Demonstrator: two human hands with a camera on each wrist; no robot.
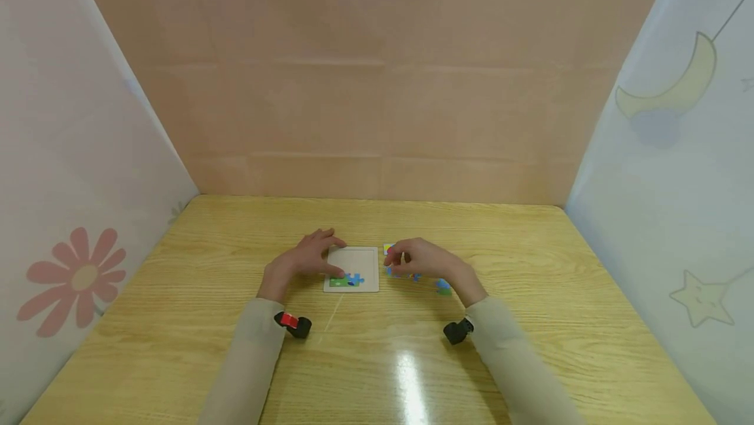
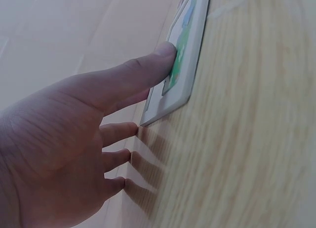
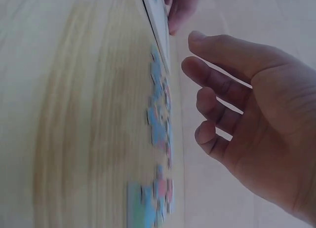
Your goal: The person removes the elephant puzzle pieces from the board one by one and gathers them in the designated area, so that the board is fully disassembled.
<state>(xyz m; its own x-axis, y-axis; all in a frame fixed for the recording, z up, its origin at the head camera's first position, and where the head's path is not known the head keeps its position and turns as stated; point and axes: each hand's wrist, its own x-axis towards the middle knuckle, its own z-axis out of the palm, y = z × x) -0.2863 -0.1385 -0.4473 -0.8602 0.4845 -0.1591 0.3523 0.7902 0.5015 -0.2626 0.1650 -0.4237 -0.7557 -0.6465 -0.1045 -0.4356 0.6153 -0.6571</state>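
A square wooden puzzle tray (image 1: 362, 260) lies on the table, with joined green and blue jigsaw pieces (image 1: 355, 280) along its near left side. At the tray's left edge is my left hand (image 1: 305, 257). Its thumb (image 2: 165, 51) rests on the green piece, while the other fingers spread beside the tray with their tips at the tabletop. To the right, my right hand (image 1: 425, 258) hovers over loose jigsaw pieces (image 3: 158, 122), its fingers gently bent and nothing between them. The hand partly hides those pieces in the head view.
A blue and green piece (image 1: 444, 287) lies apart, near the right wrist. Just past the right fingertips is a yellow piece (image 1: 387, 249). The wooden table (image 1: 365, 359) ends at a brown back panel (image 1: 377, 97), with pale printed panels on either side.
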